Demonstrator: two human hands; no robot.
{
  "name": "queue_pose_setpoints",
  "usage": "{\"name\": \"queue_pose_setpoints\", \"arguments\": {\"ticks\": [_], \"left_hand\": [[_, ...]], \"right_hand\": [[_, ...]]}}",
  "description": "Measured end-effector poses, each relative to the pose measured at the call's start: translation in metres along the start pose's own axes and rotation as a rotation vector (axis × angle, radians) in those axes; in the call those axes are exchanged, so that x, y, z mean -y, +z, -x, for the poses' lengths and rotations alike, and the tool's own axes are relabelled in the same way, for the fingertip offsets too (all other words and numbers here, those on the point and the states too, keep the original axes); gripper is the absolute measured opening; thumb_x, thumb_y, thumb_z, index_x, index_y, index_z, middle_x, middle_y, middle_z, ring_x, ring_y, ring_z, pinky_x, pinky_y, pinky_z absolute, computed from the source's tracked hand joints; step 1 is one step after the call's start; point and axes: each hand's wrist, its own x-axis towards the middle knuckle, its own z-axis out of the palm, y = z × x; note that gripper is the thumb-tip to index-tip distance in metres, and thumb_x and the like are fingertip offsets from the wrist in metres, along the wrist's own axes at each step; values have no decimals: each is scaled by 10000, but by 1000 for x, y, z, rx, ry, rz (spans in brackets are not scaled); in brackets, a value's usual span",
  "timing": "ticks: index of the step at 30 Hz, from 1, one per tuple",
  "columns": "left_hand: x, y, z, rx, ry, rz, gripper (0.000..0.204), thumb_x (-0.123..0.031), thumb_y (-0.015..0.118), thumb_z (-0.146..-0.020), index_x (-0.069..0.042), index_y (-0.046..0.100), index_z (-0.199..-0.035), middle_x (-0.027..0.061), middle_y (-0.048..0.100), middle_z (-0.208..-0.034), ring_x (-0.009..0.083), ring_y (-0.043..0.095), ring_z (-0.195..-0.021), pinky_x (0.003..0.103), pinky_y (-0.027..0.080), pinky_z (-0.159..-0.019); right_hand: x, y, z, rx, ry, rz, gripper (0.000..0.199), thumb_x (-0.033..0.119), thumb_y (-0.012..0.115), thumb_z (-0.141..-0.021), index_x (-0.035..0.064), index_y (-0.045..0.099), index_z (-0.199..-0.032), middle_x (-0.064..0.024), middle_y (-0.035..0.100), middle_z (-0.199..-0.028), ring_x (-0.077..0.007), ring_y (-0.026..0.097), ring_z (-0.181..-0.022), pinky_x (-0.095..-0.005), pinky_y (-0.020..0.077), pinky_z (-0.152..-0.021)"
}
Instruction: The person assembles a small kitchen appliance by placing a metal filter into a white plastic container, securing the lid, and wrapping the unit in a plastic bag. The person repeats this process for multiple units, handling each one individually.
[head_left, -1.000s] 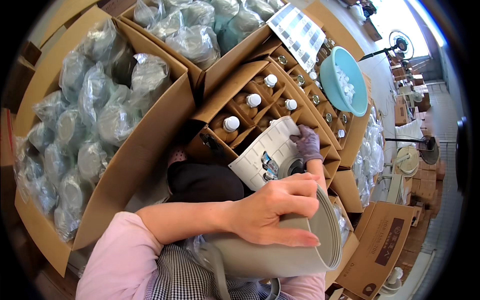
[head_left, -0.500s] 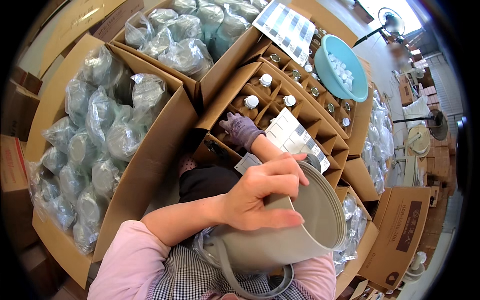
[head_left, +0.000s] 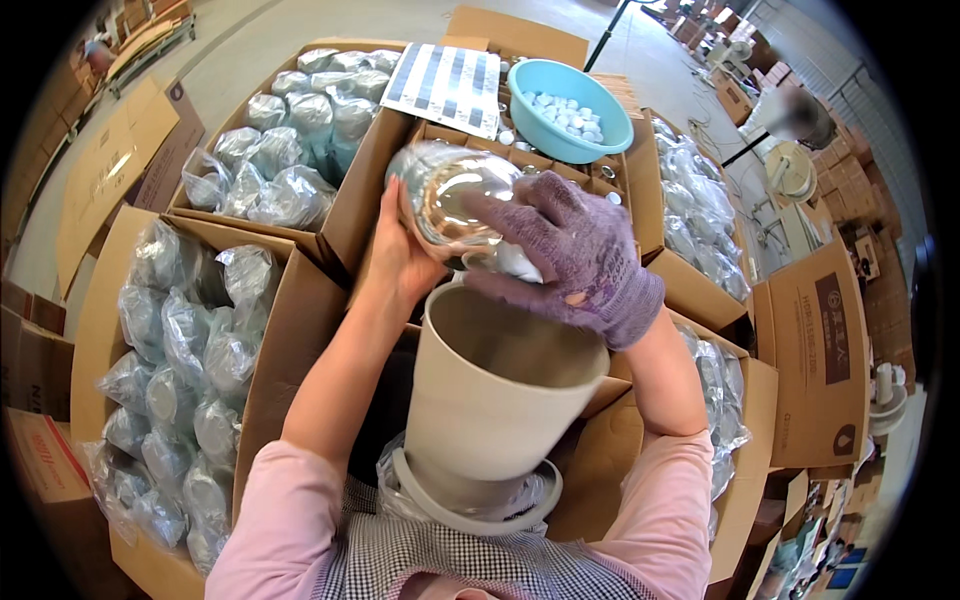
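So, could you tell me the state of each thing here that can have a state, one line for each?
Glass jar: held above the pot, tilted, between both hands.
Beige pot: upright against the person's body, open, inside looks empty.
Left hand: bare, behind the jar.
Right hand: in a purple glove, gripping the jar.
Cardboard boxes: open, filled with plastic-wrapped items.
Blue bowl: holding small white caps.

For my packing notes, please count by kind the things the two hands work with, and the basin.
Glass jar between both hands: 1
Beige pot: 1
Purple glove, on right hand: 1
Turquoise basin of white caps: 1
Total: 4
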Motion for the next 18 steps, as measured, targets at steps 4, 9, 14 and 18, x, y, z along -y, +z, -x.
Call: {"name": "queue_pose_setpoints", "arguments": {"ticks": [4, 9, 14, 18], "left_hand": [[-12, 38, -30, 270, -47, -17, 710, -615, 389, -924, -95, 427, -1406, 144, 570, -1287, 318, 591, -1129, 504, 510, -950], [7, 63, -1, 424, -45, -392, 566, -423, 409, -979, -38, 435, -1393, 130, 596, -1250, 223, 607, -1110, 377, 507, -946], [20, 17, 45, 309, -118, -532, 640, -498, 405, -983, -45, 382, -1434, 135, 574, -1272, 229, 597, -1123, 363, 507, -937], [25, 24, 62, 402, -159, -421, 789, -614, 411, -947, -46, 284, -1479, 162, 468, -1377, 269, 544, -1195, 393, 463, -996]], "right_hand": [[-34, -29, 25, -47, 374, -657, 542, 168, 774, -771, 67, 578, -1266, -84, 627, -1101, -174, 609, -948, -343, 512, -827], [-80, 9, 46, -637, 848, -1143, 739, 401, 657, -863, 66, 369, -1455, -115, 512, -1313, -176, 531, -1142, -331, 469, -948], [-25, -10, 57, -225, 840, -1093, 794, 405, 712, -807, 24, 398, -1429, -139, 538, -1258, -203, 523, -1153, -332, 423, -1002], [8, -10, 72, 37, 694, -866, 696, 374, 770, -761, 69, 531, -1339, -122, 573, -1219, -232, 557, -1113, -354, 444, -972]]}}
